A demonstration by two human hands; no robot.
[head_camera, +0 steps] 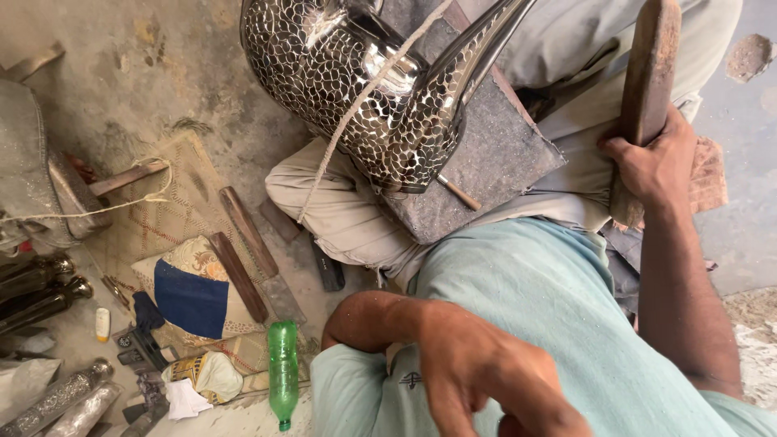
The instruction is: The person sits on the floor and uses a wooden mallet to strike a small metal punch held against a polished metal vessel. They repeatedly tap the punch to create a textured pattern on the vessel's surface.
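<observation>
Gripping a wooden mallet tight in your right hand, your left hand curls empty at your chest, the metal pot resting on your lap block.

Head view, looking down: right hand wrapped round a flat wooden mallet, held upright beside the lap; left hand low in frame, fingers curled, close to the camera, grip unclear; a silver vessel w/ scale pattern lies on a dark pad across the knees, a cord running over it, a thin chisel poking out under it; on the floor: green plastic bottle, patterned cushion, wooden bars.
</observation>
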